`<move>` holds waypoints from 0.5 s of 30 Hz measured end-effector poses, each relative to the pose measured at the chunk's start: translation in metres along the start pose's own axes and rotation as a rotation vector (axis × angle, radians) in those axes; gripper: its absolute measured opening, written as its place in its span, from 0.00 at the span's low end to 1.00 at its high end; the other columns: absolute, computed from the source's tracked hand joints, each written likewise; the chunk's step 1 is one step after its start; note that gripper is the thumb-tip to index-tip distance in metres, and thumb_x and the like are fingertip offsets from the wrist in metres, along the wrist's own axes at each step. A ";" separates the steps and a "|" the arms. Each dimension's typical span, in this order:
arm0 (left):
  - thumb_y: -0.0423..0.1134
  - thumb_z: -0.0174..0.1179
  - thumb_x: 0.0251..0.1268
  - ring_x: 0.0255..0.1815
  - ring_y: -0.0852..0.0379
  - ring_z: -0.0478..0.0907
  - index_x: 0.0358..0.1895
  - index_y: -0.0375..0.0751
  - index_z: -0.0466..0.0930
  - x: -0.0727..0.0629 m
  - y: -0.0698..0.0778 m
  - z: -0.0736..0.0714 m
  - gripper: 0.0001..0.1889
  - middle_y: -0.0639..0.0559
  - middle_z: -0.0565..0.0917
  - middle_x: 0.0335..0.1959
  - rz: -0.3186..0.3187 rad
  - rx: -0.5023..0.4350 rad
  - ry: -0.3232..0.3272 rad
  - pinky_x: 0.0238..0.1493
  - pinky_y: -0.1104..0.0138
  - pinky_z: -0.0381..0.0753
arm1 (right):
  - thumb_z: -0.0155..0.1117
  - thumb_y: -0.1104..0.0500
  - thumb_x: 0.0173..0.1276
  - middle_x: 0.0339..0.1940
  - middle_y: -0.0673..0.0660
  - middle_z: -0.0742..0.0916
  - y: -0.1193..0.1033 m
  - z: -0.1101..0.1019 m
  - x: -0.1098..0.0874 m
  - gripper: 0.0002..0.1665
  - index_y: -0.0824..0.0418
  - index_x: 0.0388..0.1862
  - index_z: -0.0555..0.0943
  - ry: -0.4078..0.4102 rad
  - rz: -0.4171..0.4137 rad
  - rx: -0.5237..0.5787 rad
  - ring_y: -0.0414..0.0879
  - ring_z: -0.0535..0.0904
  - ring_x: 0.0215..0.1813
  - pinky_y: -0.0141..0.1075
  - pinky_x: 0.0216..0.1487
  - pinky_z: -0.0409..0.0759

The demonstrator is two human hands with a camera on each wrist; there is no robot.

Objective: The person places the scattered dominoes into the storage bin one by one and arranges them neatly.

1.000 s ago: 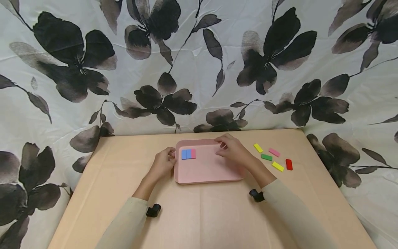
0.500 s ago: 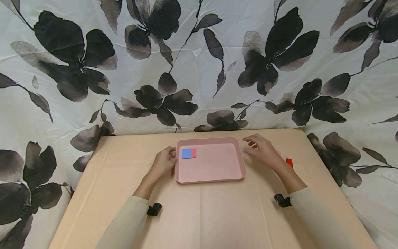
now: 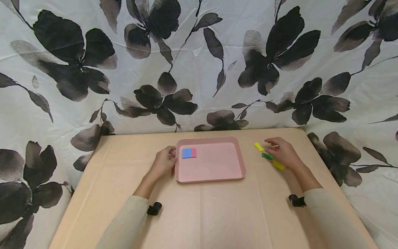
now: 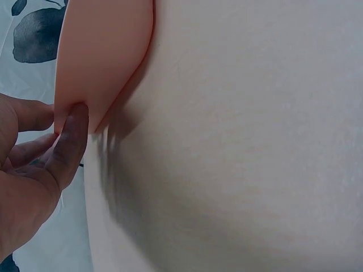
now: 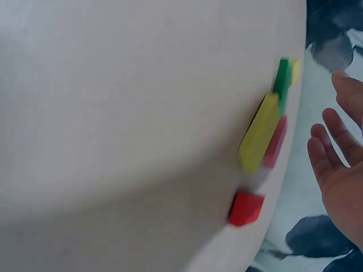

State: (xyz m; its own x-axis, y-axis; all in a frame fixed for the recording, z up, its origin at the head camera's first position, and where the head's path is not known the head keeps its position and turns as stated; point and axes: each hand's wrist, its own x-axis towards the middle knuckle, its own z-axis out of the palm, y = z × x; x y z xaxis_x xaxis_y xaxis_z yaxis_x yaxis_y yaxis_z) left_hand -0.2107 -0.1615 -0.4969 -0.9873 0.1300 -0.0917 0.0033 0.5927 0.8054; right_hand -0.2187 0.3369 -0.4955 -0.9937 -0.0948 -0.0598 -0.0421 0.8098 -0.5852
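A pink rectangular tray (image 3: 211, 180) lies on the table, with two blue blocks (image 3: 186, 153) and a pink block (image 3: 193, 153) side by side in its upper left. My left hand (image 3: 163, 161) pinches the tray's left edge between thumb and fingers; the left wrist view shows the thumb (image 4: 74, 139) against its wall. Over the loose blocks at the right hovers my right hand (image 3: 283, 153), fingers apart and holding nothing. Near it are a yellow block (image 3: 258, 147), a green block (image 3: 267, 156) and another yellow block (image 3: 278, 165). The head view hides a pink block (image 5: 275, 143) and a red block (image 5: 246, 208).
The light wooden-coloured table (image 3: 202, 214) ends at the back against a white cloth (image 3: 217, 69) with dark flowers. A small black wrist camera (image 3: 154, 209) sits on the left sleeve, and another black camera (image 3: 297, 201) on the right one.
My right hand has moved from above the tray's right side rightward to over the loose blocks. My left hand has stayed on the tray's edge.
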 end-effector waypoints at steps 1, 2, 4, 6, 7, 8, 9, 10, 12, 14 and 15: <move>0.25 0.62 0.66 0.46 0.47 0.84 0.64 0.28 0.75 0.000 0.000 0.000 0.23 0.38 0.83 0.48 0.002 0.000 0.000 0.44 0.62 0.87 | 0.67 0.56 0.75 0.68 0.67 0.77 0.003 0.000 -0.001 0.28 0.62 0.71 0.76 -0.007 0.019 -0.011 0.67 0.76 0.65 0.63 0.66 0.76; 0.25 0.61 0.66 0.46 0.47 0.84 0.64 0.28 0.75 -0.001 0.000 -0.001 0.23 0.38 0.83 0.48 0.003 0.001 -0.001 0.44 0.62 0.87 | 0.66 0.56 0.75 0.68 0.67 0.77 0.007 -0.001 -0.002 0.29 0.62 0.71 0.75 -0.013 0.032 -0.021 0.67 0.76 0.65 0.63 0.66 0.76; 0.25 0.61 0.66 0.46 0.47 0.84 0.64 0.28 0.75 -0.002 0.000 -0.002 0.22 0.38 0.83 0.48 0.003 0.001 -0.005 0.45 0.62 0.87 | 0.66 0.56 0.75 0.67 0.69 0.77 0.013 -0.001 -0.004 0.29 0.63 0.71 0.74 -0.024 0.046 -0.039 0.68 0.77 0.65 0.64 0.66 0.75; 0.25 0.62 0.67 0.47 0.47 0.84 0.64 0.28 0.75 -0.003 0.000 -0.002 0.22 0.38 0.83 0.48 0.004 -0.002 -0.008 0.45 0.61 0.87 | 0.66 0.57 0.75 0.65 0.70 0.78 0.018 -0.001 -0.006 0.29 0.65 0.71 0.74 -0.032 0.057 -0.047 0.67 0.77 0.63 0.63 0.66 0.76; 0.25 0.62 0.67 0.47 0.47 0.85 0.64 0.28 0.75 -0.003 0.000 -0.002 0.22 0.38 0.83 0.48 0.004 -0.001 -0.010 0.45 0.62 0.87 | 0.66 0.57 0.74 0.64 0.71 0.78 0.020 -0.001 -0.007 0.30 0.66 0.71 0.74 -0.036 0.062 -0.051 0.67 0.77 0.63 0.63 0.66 0.75; 0.25 0.62 0.67 0.47 0.47 0.85 0.64 0.28 0.75 -0.004 0.000 -0.002 0.22 0.38 0.83 0.48 0.004 -0.002 -0.013 0.45 0.62 0.87 | 0.67 0.57 0.74 0.63 0.72 0.78 0.022 -0.001 -0.008 0.30 0.67 0.71 0.73 -0.042 0.071 -0.054 0.67 0.77 0.62 0.63 0.66 0.76; 0.25 0.62 0.67 0.47 0.47 0.85 0.64 0.28 0.75 -0.004 0.000 -0.002 0.22 0.38 0.83 0.48 0.005 -0.002 -0.014 0.45 0.62 0.87 | 0.67 0.58 0.74 0.63 0.72 0.78 0.023 -0.001 -0.009 0.31 0.68 0.71 0.73 -0.050 0.083 -0.056 0.67 0.77 0.62 0.63 0.66 0.76; 0.25 0.62 0.67 0.47 0.47 0.85 0.64 0.28 0.75 -0.004 0.000 -0.003 0.22 0.38 0.83 0.48 0.004 -0.002 -0.014 0.45 0.62 0.87 | 0.67 0.57 0.74 0.63 0.72 0.78 0.024 0.000 -0.011 0.31 0.69 0.71 0.72 -0.058 0.098 -0.056 0.67 0.77 0.62 0.63 0.66 0.76; 0.25 0.62 0.67 0.47 0.47 0.85 0.64 0.28 0.75 -0.005 -0.001 -0.003 0.22 0.38 0.83 0.48 0.005 0.000 -0.017 0.45 0.62 0.87 | 0.67 0.57 0.74 0.62 0.73 0.78 0.025 0.001 -0.013 0.32 0.70 0.71 0.71 -0.072 0.129 -0.059 0.66 0.76 0.61 0.62 0.66 0.76; 0.25 0.62 0.67 0.47 0.46 0.85 0.64 0.28 0.75 -0.006 -0.002 -0.004 0.22 0.38 0.83 0.48 0.006 0.000 -0.021 0.45 0.62 0.87 | 0.66 0.56 0.74 0.61 0.73 0.79 0.025 0.001 -0.016 0.33 0.70 0.72 0.71 -0.083 0.156 -0.060 0.66 0.76 0.60 0.61 0.66 0.77; 0.25 0.62 0.66 0.47 0.46 0.85 0.64 0.28 0.75 -0.006 -0.002 -0.004 0.23 0.38 0.83 0.48 0.007 -0.001 -0.022 0.45 0.61 0.87 | 0.66 0.56 0.74 0.60 0.72 0.79 0.025 0.002 -0.017 0.33 0.70 0.72 0.70 -0.085 0.165 -0.058 0.65 0.76 0.60 0.61 0.66 0.77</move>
State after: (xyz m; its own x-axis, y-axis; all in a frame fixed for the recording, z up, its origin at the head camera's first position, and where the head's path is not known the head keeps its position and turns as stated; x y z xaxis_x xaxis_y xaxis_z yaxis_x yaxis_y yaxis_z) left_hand -0.2051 -0.1668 -0.4954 -0.9835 0.1516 -0.0983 0.0105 0.5910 0.8066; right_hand -0.2022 0.3576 -0.5105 -0.9753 -0.0051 -0.2209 0.1121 0.8500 -0.5148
